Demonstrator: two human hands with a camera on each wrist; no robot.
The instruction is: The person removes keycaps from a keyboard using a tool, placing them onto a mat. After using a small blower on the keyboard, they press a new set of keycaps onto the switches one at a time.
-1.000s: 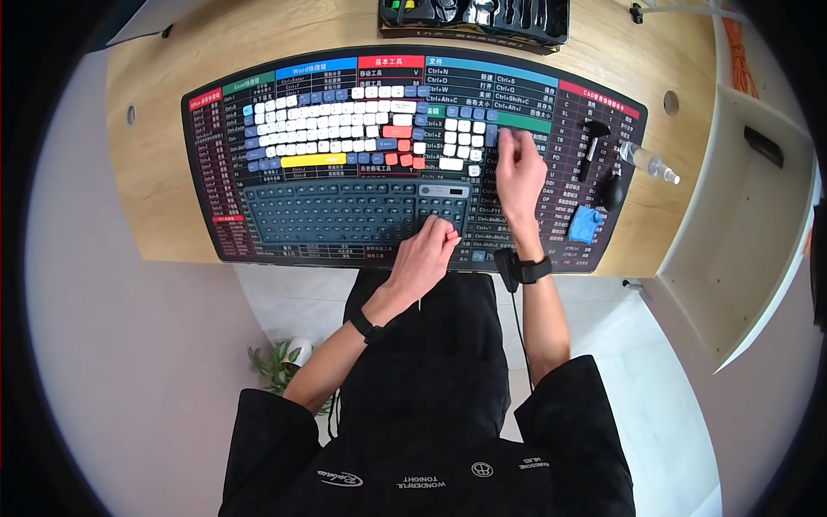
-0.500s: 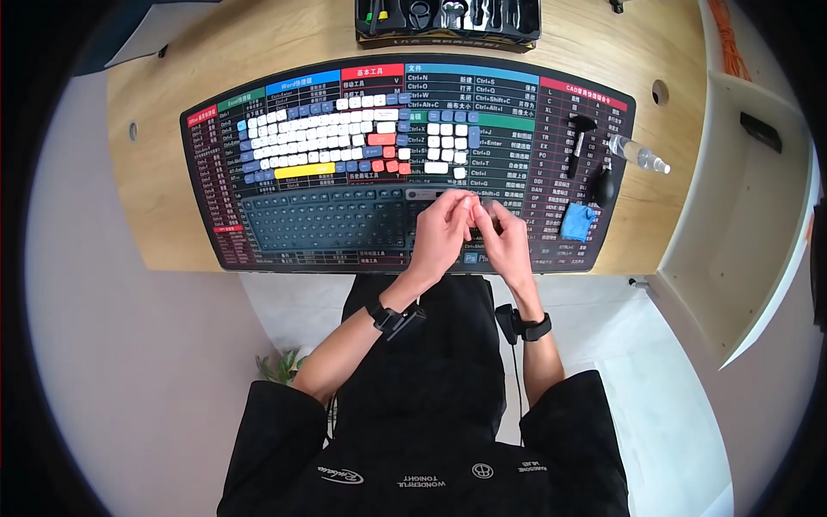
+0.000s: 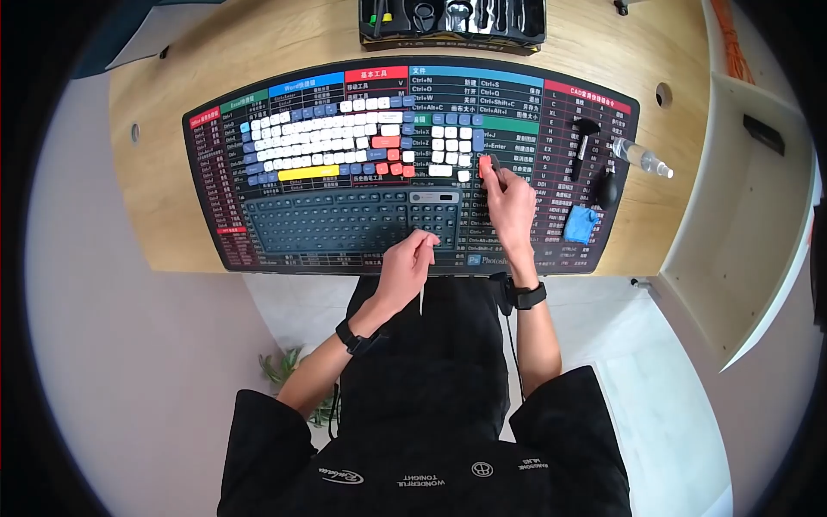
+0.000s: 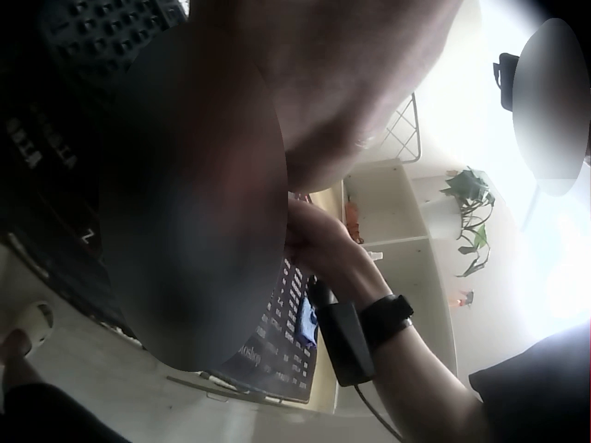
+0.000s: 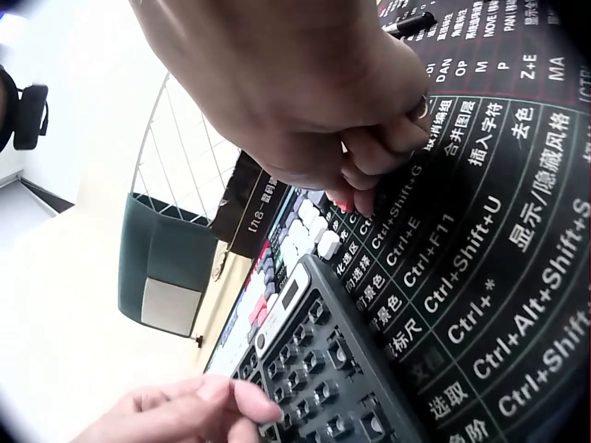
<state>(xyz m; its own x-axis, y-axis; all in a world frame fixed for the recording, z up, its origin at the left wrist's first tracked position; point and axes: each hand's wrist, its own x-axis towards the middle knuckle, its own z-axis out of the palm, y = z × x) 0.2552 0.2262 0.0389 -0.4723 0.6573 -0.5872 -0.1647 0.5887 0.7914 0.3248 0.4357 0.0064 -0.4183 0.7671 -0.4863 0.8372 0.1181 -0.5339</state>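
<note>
My right hand (image 3: pixel 511 209) pinches a red keycap (image 3: pixel 485 165) at its fingertips, low over the mat at the right side of the white number-pad keycaps (image 3: pixel 450 146). In the right wrist view, the red keycap (image 5: pixel 343 199) shows partly behind the fingers. My left hand (image 3: pixel 405 269) hovers at the front right of a dark keyboard (image 3: pixel 327 222), its fingers loosely curled; nothing shows in it in the right wrist view. Bare switches cover that keyboard. Behind it lie loose white keycaps (image 3: pixel 314 133) in rows, along with blue and red ones and a yellow bar (image 3: pixel 308 173).
Everything lies on a large printed desk mat (image 3: pixel 508 258). At its right are a black brush (image 3: pixel 583 142), a clear spray bottle (image 3: pixel 642 158), a black air blower (image 3: pixel 607 189) and a blue cloth (image 3: pixel 582 224). A black tool box (image 3: pixel 452 39) stands at the back.
Both hands came together over the keyboard's right end, then parted. My left hand has drawn back left; my right hand has moved out to the number-pad keycaps with the red keycap.
</note>
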